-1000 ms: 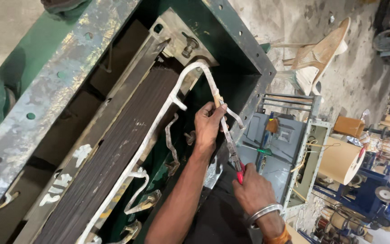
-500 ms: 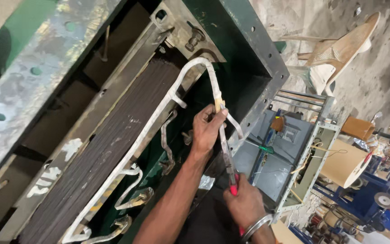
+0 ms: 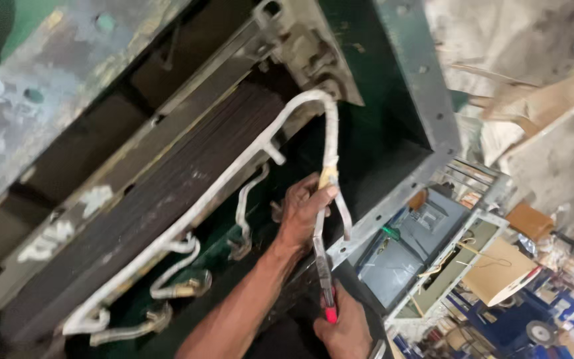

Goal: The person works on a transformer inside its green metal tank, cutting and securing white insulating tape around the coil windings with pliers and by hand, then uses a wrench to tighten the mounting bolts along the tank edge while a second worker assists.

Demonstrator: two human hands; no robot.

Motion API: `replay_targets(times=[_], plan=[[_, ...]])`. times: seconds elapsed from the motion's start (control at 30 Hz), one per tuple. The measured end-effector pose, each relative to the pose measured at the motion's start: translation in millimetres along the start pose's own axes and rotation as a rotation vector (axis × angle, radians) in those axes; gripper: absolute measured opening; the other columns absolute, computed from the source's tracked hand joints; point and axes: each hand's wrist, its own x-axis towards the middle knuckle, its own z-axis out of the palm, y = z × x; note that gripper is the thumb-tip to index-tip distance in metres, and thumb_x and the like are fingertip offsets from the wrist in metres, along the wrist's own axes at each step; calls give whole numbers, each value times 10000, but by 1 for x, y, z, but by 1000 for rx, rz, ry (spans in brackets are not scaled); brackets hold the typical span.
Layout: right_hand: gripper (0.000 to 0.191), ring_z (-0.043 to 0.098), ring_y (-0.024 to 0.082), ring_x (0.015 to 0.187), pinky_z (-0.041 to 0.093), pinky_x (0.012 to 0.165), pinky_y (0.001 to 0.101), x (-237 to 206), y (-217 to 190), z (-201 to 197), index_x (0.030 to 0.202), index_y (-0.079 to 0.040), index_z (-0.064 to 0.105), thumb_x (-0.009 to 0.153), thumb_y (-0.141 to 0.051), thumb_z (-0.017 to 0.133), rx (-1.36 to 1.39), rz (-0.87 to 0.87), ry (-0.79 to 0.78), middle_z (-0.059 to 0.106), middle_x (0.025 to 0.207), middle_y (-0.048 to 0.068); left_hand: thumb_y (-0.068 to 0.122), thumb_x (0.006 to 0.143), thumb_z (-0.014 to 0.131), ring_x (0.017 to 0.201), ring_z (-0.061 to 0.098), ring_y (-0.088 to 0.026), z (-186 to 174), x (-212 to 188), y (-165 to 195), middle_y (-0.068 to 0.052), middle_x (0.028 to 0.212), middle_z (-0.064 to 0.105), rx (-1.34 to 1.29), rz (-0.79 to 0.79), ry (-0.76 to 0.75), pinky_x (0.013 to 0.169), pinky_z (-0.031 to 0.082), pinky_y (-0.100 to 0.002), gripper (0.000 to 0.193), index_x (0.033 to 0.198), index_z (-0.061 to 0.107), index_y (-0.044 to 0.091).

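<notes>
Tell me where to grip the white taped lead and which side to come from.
Grip the white taped lead on its straight hanging stretch, just below the bend, where the left hand pinches it. Come from the open right side: the dark laminated core blocks the left. The right hand holds red-handled pliers along the lower end, so stay above them.

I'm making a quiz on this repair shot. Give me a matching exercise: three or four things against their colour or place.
Things:
1. Wrapped lead
2. Pliers
3. Tank flange
4. Core stack

Descriptions:
A. red handle tip, in the right hand
B. dark layered block
C. white, bent over, pinched by the left hand
D. grey with bolt holes

Pairs: 1-C, 2-A, 3-D, 4-B
</notes>
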Motion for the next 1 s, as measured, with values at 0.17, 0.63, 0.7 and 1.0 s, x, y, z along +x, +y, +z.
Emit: replay_targets(times=[0.17,0.63,0.7,1.0], plan=[[384,643,325,675,522,681,391,4,7,-4,941,-50,597,584,-94,729,-17,50,-82,607,692,142,290,871,740,588,495,-46,-6,-6,-3,39,691,553,-84,-57,-12,544,371,-215,284,972,692,29],[474,631,374,726,508,668,425,47,13,-61,1005,-53,606,562,-122,761,-170,-225,-422,619,724,160,227,944,739,530,355,-27,-28,8,-24,55,682,505,-474,-136,-189,509,262,-223,263,998,663,-19],[477,643,392,733,523,692,434,55,5,-78,1050,-53,615,596,-122,743,-165,-198,-504,639,743,177,235,947,745,554,375,-35,-26,9,-23,60,681,495,-498,-130,-199,536,273,-232,275,1029,674,-18],[632,681,307,1030,531,904,376,56,6,-121,1290,-133,563,677,-104,712,-383,-16,-591,700,1054,134,309,965,705,593,381,-31,-12,10,3,70,715,502,-49,-108,-166,523,272,-230,265,905,659,56]])
